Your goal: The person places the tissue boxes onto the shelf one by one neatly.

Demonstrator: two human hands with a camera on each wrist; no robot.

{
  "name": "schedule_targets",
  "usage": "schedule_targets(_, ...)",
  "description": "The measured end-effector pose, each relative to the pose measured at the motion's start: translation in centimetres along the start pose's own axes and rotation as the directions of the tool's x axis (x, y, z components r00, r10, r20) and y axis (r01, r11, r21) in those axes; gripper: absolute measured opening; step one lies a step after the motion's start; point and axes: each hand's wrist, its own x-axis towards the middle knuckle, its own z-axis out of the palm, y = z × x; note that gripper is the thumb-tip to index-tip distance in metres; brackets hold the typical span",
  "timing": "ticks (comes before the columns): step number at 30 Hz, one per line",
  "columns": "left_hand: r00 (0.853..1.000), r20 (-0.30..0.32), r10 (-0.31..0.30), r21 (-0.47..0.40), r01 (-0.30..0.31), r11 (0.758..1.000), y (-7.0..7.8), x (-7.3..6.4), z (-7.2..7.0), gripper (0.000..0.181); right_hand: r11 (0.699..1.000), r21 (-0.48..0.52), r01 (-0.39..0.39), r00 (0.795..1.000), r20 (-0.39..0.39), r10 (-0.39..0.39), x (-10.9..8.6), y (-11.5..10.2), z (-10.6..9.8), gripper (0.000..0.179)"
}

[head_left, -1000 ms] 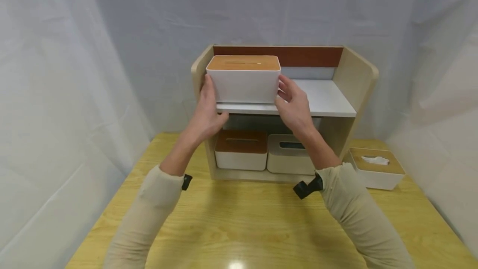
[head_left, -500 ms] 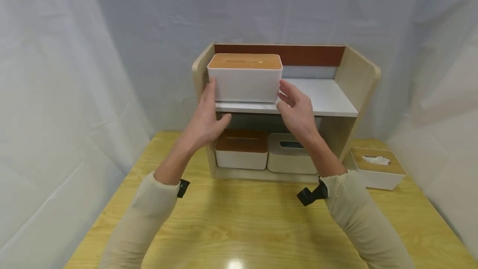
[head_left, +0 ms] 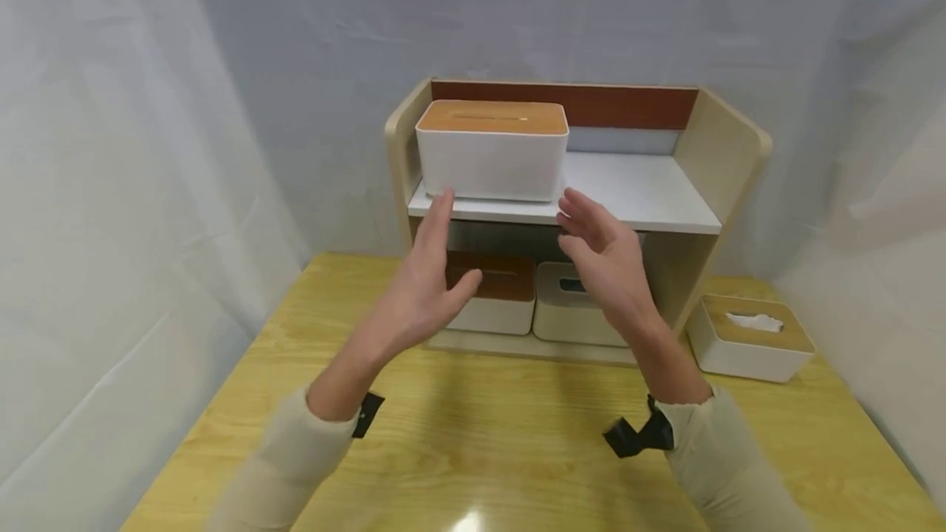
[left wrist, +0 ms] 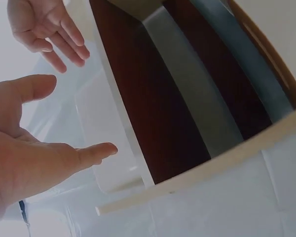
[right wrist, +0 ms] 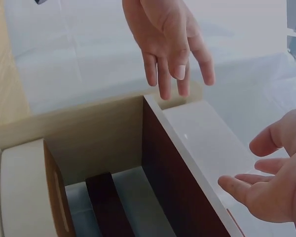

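Note:
A white tissue box (head_left: 491, 164) with a light wood lid stands upright on the left half of the rack's upper shelf (head_left: 628, 187). My left hand (head_left: 417, 290) is held before the shelf's front edge, fingers straight and thumb spread, seemingly off the box. To the right, my right hand (head_left: 609, 261) hovers in front of the shelf with relaxed fingers and nothing in them. Both wrist views show the palms facing each other, the left hand (left wrist: 37, 153) and right hand (right wrist: 274, 180) holding nothing. On the lower level, the hands partly cover a brown-lidded box (head_left: 502, 314) and a beige tissue box (head_left: 565, 318).
The pale wooden rack (head_left: 724, 146) stands at the back of a yellow wood-grain table (head_left: 473, 425). Right of it sits another white tissue box (head_left: 754, 335) with a tissue showing in its slot. White sheeting (head_left: 185, 105) hangs around the table.
Both hands have come away from the sides of the white tissue box and drawn back toward me and down. The box stays on the upper shelf.

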Motion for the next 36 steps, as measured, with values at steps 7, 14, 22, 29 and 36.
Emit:
schedule_targets(7,0.996,-0.041,0.079,-0.044,-0.081,0.996,0.7,-3.0,2.3,0.091,0.998,0.064,0.012,1.0,0.017,-0.013,-4.1,0.8,-0.7,0.05)
schedule_targets(14,0.997,-0.035,0.063,-0.169,-0.068,0.983,1.1,-4.8,4.4,0.089,0.991,0.132,-0.019,0.999,-0.036,0.024,-7.8,2.3,-1.5,0.048)
schedule_targets(22,0.995,-0.037,-0.097,-0.409,0.074,0.909,0.4,-7.0,4.9,0.087,0.965,0.26,-0.025,0.995,-0.084,0.048,-9.9,3.5,-2.1,0.048)
schedule_targets(29,0.99,-0.026,-0.139,-0.438,0.114,0.892,-0.5,-8.1,5.1,0.086,0.971,0.229,-0.064,0.99,-0.106,0.091,-10.9,4.3,-3.4,0.047)
schedule_targets(36,0.986,-0.031,-0.164,-0.416,0.137,0.899,-0.8,-8.9,5.0,0.087,0.986,0.139,-0.089,0.989,-0.108,0.105,-11.6,4.5,-4.2,0.047)
